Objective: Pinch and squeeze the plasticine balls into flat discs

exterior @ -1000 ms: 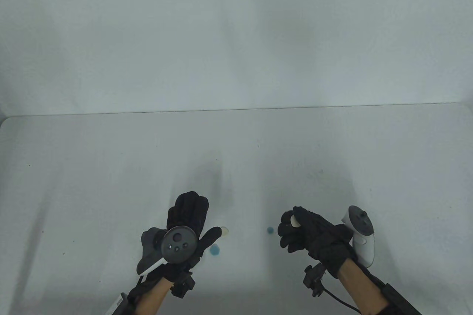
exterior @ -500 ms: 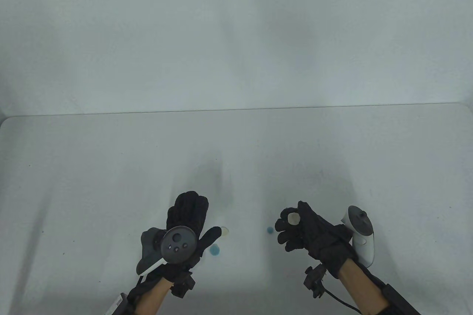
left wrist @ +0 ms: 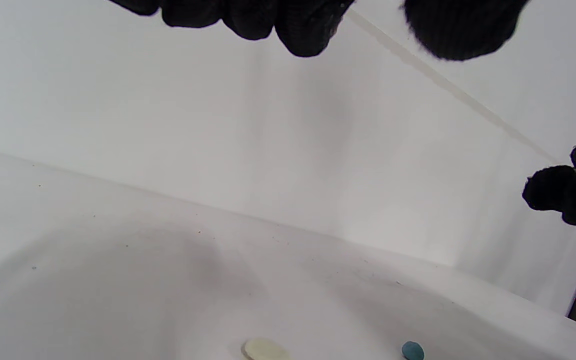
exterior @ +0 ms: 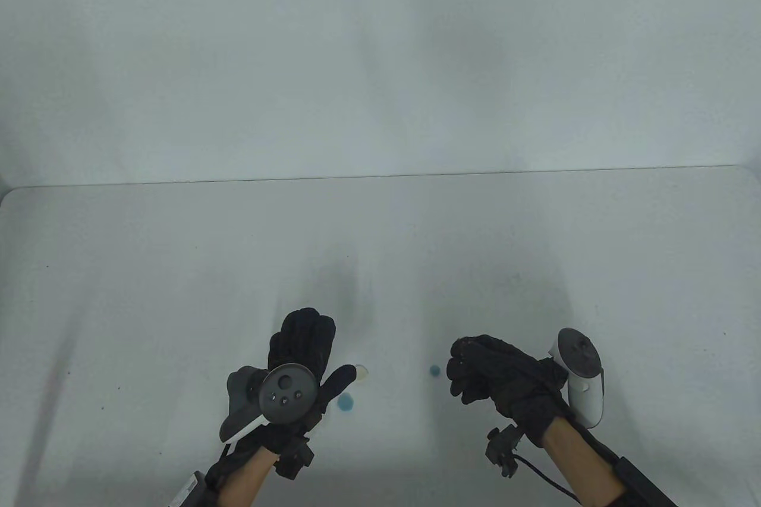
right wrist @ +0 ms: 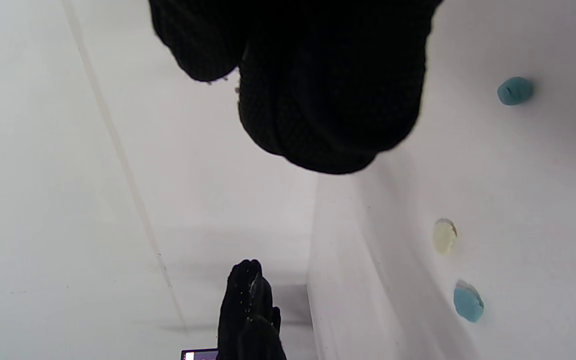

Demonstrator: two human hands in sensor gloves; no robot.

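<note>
Curling into a fist at five o'clock, the right hand probably squeezes a hidden piece; the left hand lies flat, fingers straight. Beyond, a blue ball waits on the worktop, likely next.

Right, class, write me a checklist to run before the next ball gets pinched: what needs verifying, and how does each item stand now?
1. Left hand free: ok, fingers straight, holding nothing.
2. Right hand free: cannot tell, fingers curled, inside hidden.
3. Small blue ball ready to pick: ok, lies uncovered on the table between the hands, not yet flat.
4. Cream disc flattened: ok, beside the left thumb.
5. Blue disc flattened: ok, nearer the person than the cream disc.
</note>
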